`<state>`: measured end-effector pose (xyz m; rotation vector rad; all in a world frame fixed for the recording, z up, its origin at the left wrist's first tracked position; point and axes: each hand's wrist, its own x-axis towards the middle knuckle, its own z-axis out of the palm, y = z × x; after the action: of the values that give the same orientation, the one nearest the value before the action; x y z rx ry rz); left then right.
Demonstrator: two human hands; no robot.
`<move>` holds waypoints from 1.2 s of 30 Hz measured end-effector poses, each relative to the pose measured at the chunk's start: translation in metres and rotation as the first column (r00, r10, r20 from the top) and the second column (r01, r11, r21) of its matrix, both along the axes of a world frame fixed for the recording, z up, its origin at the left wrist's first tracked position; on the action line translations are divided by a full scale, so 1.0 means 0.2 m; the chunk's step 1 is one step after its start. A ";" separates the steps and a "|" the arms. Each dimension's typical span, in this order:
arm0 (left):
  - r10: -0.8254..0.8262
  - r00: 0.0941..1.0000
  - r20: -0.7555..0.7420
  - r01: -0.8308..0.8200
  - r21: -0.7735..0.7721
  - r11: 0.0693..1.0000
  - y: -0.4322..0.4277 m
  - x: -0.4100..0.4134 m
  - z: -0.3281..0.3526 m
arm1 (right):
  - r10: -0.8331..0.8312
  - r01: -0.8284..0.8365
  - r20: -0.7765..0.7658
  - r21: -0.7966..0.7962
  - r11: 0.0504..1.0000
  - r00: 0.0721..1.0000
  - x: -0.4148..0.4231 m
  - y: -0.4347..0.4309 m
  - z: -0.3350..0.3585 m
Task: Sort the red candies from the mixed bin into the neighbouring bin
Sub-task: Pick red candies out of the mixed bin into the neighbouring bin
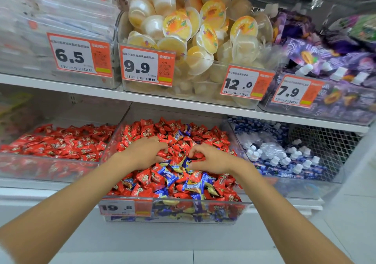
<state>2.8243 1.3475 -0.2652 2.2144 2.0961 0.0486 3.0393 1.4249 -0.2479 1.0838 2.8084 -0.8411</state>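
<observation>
While both bare forearms reach forward, two grips lie in one mixed bin (203,210) of red candies (145,179) and blue candies (167,174), too many to count. The left grip (146,153) is half curled, fingertips sunk among red ones. The right grip (211,160) is half curled too, thumb out, touching the pile. Whether either holds a candy I cannot tell. Left of the left grip stands the neighbouring bin (48,168), all red; right of the right grip, a third bin (305,184).

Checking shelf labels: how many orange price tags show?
5: four along the upper shelf, 6.5, 9.9, 12.0, 7.9; one, 19.8, on the mixed bin front. Others may be hidden.
</observation>
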 end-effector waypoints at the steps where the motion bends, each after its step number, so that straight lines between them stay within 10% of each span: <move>1: -0.007 1.000 0.021 0.006 0.015 1.000 0.00 0.00 0.00 | 0.007 -0.007 -0.016 -0.001 1.000 1.000 0.00 0.00 -0.01; 14: -0.021 0.969 0.247 -0.033 0.214 0.976 -0.10 -0.03 0.10 | -0.104 0.159 -0.381 0.117 0.980 0.919 0.09 -0.04 0.07; 23: -0.019 0.940 0.342 -0.077 0.265 0.961 -0.20 -0.02 0.14 | -0.008 0.049 -0.240 0.165 0.985 0.971 0.15 -0.14 0.02; 29: -0.026 0.962 0.271 0.020 0.026 0.999 -0.22 -0.03 0.08 | 0.030 -0.025 -0.049 0.099 0.995 0.998 0.15 -0.15 0.01; 36: -0.063 0.975 0.213 0.086 -0.098 0.992 -0.26 -0.03 0.10 | -0.060 0.071 -0.265 0.031 0.997 0.962 0.15 -0.11 0.03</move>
<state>2.8175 1.2964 -0.2458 2.1213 1.8604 0.1543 3.0698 1.4035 -0.2415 1.1564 3.0311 -1.0103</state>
